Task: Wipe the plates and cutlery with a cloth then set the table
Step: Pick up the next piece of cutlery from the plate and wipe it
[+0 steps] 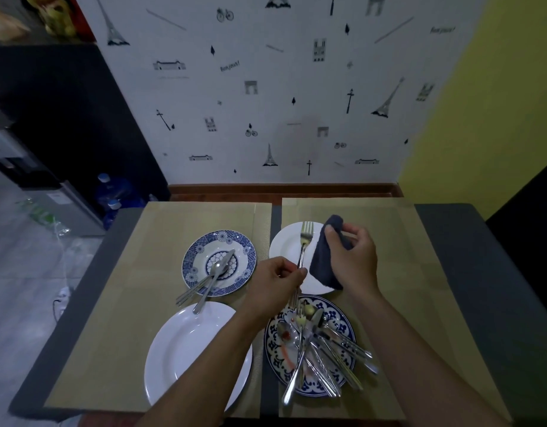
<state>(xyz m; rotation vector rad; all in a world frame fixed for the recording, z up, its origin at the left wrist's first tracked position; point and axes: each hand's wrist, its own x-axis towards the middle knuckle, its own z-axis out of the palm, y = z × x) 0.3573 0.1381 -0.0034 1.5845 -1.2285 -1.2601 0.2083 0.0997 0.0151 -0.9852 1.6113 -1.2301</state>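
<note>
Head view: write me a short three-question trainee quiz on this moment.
1. True or false: the left hand holds a fork by its handle.
2. Which hand grips the dark blue cloth? A: left hand. B: right hand.
3. How many plain white plates are in view?
Key: 1 true; 2 B; 3 two, the small white plate and the large white plate.
</note>
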